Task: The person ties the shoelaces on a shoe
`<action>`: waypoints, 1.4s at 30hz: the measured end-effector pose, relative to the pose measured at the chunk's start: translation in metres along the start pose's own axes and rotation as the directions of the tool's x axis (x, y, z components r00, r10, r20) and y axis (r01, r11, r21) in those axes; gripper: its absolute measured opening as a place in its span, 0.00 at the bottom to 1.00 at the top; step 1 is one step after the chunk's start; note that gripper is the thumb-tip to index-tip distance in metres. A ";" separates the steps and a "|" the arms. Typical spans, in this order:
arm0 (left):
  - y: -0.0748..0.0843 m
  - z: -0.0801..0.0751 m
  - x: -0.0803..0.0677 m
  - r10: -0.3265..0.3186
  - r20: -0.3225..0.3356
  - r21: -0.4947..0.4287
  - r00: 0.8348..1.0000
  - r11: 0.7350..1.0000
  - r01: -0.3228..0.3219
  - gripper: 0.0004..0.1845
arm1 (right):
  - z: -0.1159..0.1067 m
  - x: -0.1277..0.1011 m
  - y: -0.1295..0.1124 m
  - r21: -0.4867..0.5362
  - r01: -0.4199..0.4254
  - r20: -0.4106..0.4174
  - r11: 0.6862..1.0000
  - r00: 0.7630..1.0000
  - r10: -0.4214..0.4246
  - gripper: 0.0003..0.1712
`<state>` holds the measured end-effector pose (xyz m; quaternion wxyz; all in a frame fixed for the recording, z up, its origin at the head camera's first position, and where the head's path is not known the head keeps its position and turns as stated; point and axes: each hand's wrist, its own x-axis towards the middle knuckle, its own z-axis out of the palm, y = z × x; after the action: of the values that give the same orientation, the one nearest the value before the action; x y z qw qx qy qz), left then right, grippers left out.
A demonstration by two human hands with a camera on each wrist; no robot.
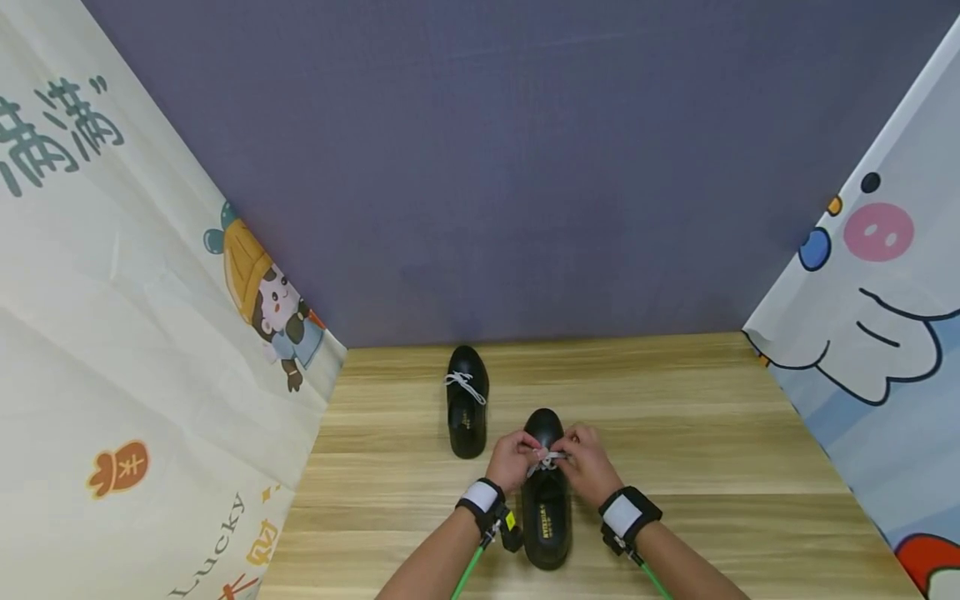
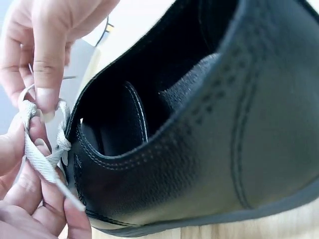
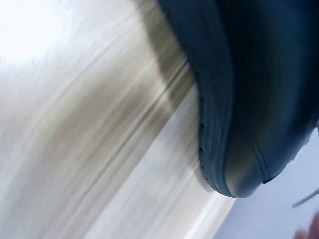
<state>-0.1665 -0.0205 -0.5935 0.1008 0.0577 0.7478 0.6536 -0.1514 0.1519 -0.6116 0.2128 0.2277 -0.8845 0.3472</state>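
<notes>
A black leather shoe [image 1: 546, 521] with white laces stands on the floor, toe pointing away from me. My left hand [image 1: 513, 460] pinches the white shoelace [image 2: 40, 162] over the shoe's tongue. From the other side my right hand [image 1: 588, 468] pinches the lace too, thumb and fingers bent close together. In the left wrist view the lace forms a twisted loop between the fingertips, beside the shoe opening. The right wrist view shows the shoe's dark side and sole [image 3: 214, 124], with a blurred fingertip [image 3: 308, 230] at the lower right corner.
A second black shoe [image 1: 467, 417], its white lace tied in a bow, stands ahead and to the left on the wood-patterned floor [image 1: 675, 400]. A dark grey-blue panel [image 1: 525, 167] rises behind. Printed cloths hang at left [image 1: 150, 333] and right [image 1: 885, 333].
</notes>
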 end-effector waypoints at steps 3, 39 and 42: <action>-0.008 0.001 0.003 -0.040 -0.022 -0.050 0.999 0.998 0.039 0.06 | 0.002 -0.001 -0.002 -0.103 0.005 -0.054 0.995 0.998 -0.011 0.24; -0.018 -0.002 -0.003 -0.084 -0.185 0.006 0.979 0.996 0.087 0.02 | -0.010 -0.001 -0.014 -0.011 -0.265 0.165 0.964 0.951 0.263 0.11; -0.018 -0.005 -0.002 -0.047 -0.183 0.059 0.982 0.997 0.059 0.03 | -0.012 -0.001 -0.012 -0.007 -0.275 0.179 0.962 0.946 0.271 0.11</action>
<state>-0.1645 -0.0279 -0.6104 0.0479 -0.0188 0.7756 0.6291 -0.1414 0.1528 -0.5985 0.0804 0.1352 -0.9197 0.3596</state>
